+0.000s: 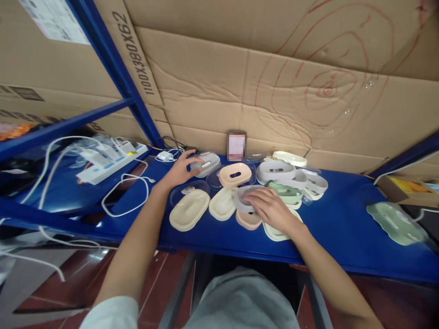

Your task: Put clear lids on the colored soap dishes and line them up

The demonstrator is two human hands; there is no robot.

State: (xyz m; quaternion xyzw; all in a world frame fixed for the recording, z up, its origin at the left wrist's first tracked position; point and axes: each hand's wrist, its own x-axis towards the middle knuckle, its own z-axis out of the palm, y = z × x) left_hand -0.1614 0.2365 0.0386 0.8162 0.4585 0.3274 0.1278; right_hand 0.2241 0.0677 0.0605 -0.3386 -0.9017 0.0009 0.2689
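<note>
My left hand [183, 169] has its fingers spread at the left edge of a grey oval soap dish [210, 165] near the back of the table. My right hand [272, 205] grips a light grey soap dish tray [242, 198], its fingers over the right side and inside. That tray overlaps a cream dish [222, 205] and a pink-beige dish [247, 220]. A peach slotted tray [235, 174] rests on a clear lid behind. Another cream dish [189, 210] lies at the left. Grey trays [276, 171] and a green tray [288, 194] are piled to the right.
A phone-like screen [236, 146] leans on the cardboard wall [206, 77]. White power strips [109, 164] and a looped cable [126, 196] lie at left. A wavy green dish [396, 224] lies far right on the blue table [343, 228]. Blue posts [137, 105] frame the left.
</note>
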